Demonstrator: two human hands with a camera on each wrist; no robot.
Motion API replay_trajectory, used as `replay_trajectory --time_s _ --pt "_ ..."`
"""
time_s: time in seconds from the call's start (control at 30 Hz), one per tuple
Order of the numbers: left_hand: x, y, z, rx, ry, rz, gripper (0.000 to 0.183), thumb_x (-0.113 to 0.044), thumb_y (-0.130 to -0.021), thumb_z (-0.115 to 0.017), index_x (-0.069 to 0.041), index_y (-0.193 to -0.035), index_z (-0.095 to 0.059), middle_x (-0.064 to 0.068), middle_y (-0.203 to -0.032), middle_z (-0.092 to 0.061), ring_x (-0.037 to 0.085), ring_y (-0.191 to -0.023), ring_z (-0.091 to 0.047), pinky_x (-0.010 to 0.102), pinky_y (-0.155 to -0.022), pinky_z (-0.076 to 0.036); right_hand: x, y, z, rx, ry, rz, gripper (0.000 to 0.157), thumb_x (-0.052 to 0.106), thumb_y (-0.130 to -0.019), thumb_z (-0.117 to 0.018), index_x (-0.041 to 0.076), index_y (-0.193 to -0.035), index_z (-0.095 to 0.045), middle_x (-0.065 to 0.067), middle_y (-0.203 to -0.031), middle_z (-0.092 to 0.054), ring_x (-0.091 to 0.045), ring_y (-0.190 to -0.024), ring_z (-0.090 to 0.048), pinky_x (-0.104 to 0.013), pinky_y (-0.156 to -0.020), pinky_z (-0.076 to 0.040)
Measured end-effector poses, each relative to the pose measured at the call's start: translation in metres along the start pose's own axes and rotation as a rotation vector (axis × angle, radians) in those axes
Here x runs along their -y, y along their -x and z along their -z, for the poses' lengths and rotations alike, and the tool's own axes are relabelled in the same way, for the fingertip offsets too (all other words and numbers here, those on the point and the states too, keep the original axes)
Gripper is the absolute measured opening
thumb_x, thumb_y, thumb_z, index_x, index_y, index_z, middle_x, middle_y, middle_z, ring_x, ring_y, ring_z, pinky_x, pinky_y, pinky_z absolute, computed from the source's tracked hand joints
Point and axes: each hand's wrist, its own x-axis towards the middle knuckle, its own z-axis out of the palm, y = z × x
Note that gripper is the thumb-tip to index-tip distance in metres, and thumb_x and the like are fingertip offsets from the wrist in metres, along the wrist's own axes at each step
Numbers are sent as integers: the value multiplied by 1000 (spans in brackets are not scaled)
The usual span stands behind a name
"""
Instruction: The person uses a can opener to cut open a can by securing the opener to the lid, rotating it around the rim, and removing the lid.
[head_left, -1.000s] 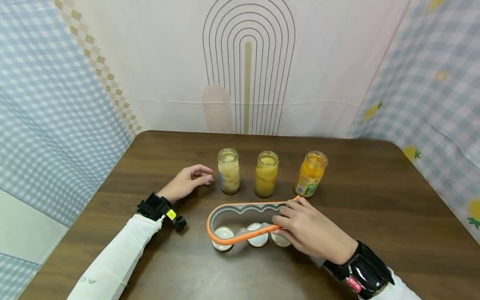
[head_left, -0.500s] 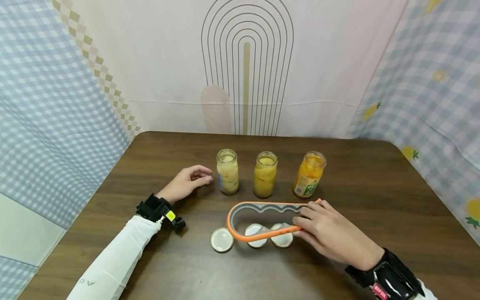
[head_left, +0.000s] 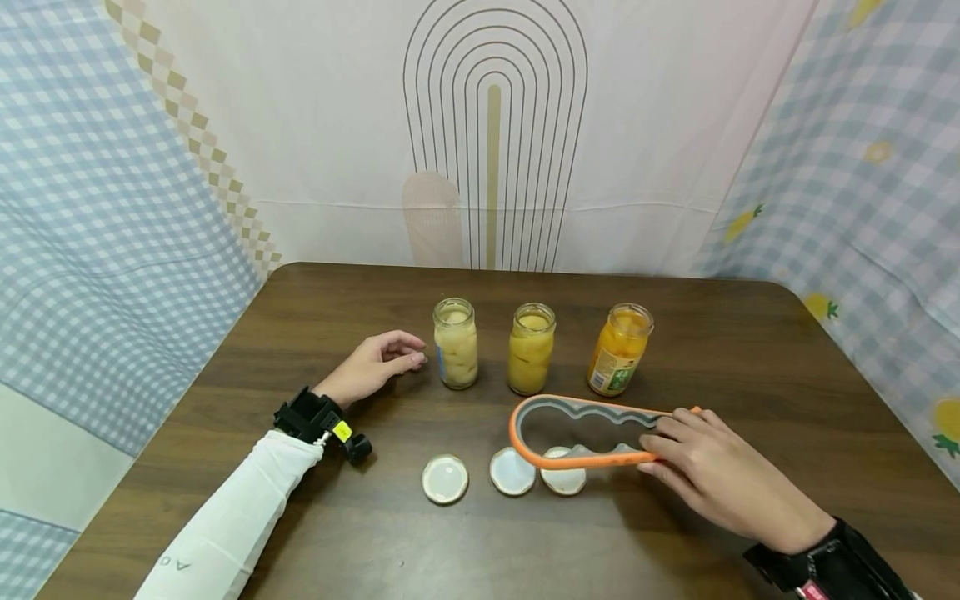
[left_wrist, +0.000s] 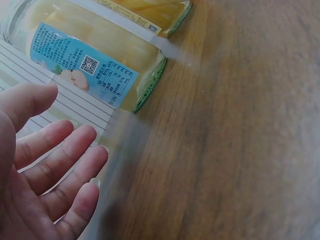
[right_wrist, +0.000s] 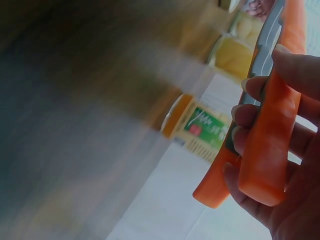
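Note:
My right hand [head_left: 712, 475] grips the handles of an orange and grey jar opener [head_left: 577, 463], whose rounded end points left above the table. Its wavy grey inner edge shows, and in the right wrist view the orange handles [right_wrist: 270, 145] lie between thumb and fingers. My left hand [head_left: 375, 364] rests on the table with relaxed fingers, holding nothing. Just right of it stands an open jar of pale fruit [head_left: 456, 346] with a blue label [left_wrist: 82, 65]. Beyond are a jar of yellow fruit [head_left: 531, 350] and a jar of orange fruit [head_left: 618, 354], both lidless.
Three lids lie on the brown table [head_left: 360, 533] in front of the jars: a left lid [head_left: 445, 480], a middle lid [head_left: 512, 472] and a right lid [head_left: 564, 479], partly under the opener. A patterned cloth [head_left: 337, 125] hangs behind the table.
My right hand has carried the jar opener rightward, from over the lids toward the table's right side, uncovering the left and middle lids. My left hand and the jars have stayed put.

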Motion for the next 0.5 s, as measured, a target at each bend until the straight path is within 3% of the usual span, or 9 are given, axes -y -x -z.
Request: replay_trajectory --time_s 0.23,0.37,0.5 --pt "0 0 1 -3 2 3 35 -20 -102 -62 2 -129 -60 21 -118 -70 26 -107 -68 21 -85 -54 -12 18 0 66 -8 -87 18 29 -83 -81 29 -97 -70 12 -96 -63 -12 -90 -56 -51 -85 -52" --pt "0 0 1 -1 -5 1 35 -20 -102 -63 2 -129 -60 20 -117 -70 25 -105 -68 20 -84 -54 -20 29 1 101 -25 -143 20 28 -84 -81 24 -102 -73 4 -105 -70 -23 -102 -65 -57 -92 -50" --pt "1 -1 2 -3 -5 0 35 -20 -102 -63 2 -129 -61 20 -117 -70 25 -105 -68 21 -84 -54 -28 41 1 131 -42 -192 23 29 -86 -79 19 -106 -75 -6 -114 -72 -37 -113 -65 -61 -96 -47"
